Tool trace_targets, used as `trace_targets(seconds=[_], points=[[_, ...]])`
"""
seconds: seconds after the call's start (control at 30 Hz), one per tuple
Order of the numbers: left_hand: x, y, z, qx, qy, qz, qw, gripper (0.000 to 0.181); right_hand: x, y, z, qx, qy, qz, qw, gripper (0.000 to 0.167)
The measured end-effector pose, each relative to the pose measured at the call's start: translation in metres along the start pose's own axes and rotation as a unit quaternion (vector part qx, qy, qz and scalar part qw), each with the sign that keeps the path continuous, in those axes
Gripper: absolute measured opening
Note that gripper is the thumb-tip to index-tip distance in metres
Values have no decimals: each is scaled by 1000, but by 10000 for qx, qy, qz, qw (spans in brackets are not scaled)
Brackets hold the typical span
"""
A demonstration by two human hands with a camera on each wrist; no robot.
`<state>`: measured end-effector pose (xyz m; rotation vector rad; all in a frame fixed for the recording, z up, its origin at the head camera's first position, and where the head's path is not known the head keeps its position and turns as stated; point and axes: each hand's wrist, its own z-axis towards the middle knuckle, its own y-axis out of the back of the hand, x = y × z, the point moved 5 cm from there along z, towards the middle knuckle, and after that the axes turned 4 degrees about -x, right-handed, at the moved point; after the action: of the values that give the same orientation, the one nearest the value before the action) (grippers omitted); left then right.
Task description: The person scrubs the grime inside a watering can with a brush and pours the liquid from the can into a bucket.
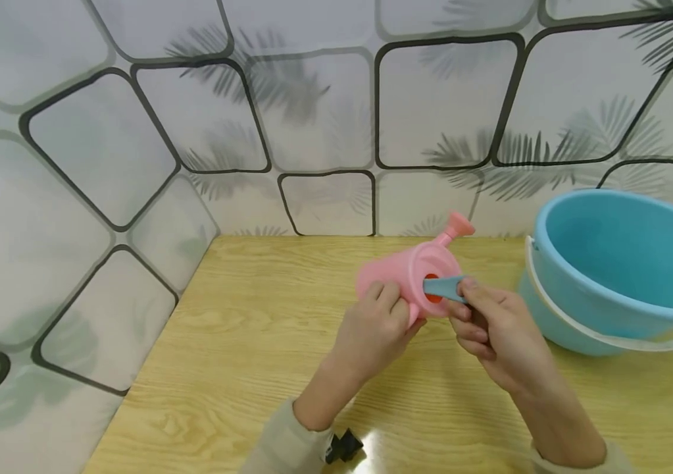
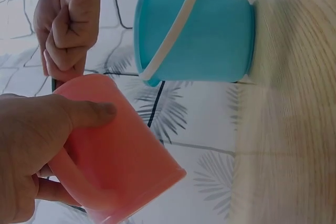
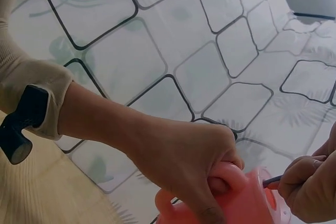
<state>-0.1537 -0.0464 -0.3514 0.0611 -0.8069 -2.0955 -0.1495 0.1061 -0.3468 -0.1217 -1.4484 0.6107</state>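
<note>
My left hand [image 1: 374,316] holds a pink toy watering can [image 1: 386,266] by its handle, thumb against the body in the left wrist view. The can is tilted above the table, its open top facing right and its spout pointing to the back right. Between thumb and fingers, my right hand [image 1: 498,329] pinches a light-blue flat strip-like tool [image 1: 444,288]. Its far end reaches into the can's opening, so its kind cannot be told. Something orange-red [image 1: 433,299] shows inside the can behind the tool; its shape is mostly hidden.
A light-blue bucket [image 1: 585,329] with a white handle stands on the wooden table [image 1: 224,342] at the right. Patterned wall covering [image 1: 324,112] rises behind and at the left. A black device [image 1: 345,447] sits by my left sleeve.
</note>
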Motion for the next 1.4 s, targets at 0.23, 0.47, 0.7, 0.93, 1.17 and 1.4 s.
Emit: trace_targets(seconds=[0.23,0.47,0.7,0.93,1.17,1.4], points=[[12,0,-2,324,180,-276,9989,47,9,6,-3,-88,175,-175,9997,31],[-2,1,-2,158,-310,-175,9992,44,1,0,2,11,-185,-696,9974,34],[5,4,-4,279,-138,-388,9988,47,15,11,-2,566,215,-788,9951,37],[-1,1,-4,270,-483,-527,9971,39,13,8,3,654,152,-1341,9887,38],[2,2,-4,303,-393,-816,9954,44,25,17,-5,677,415,-1840,9797,37],[-5,3,-4,208,-611,-1006,9928,42,20,8,-4,665,290,-2610,9626,37]])
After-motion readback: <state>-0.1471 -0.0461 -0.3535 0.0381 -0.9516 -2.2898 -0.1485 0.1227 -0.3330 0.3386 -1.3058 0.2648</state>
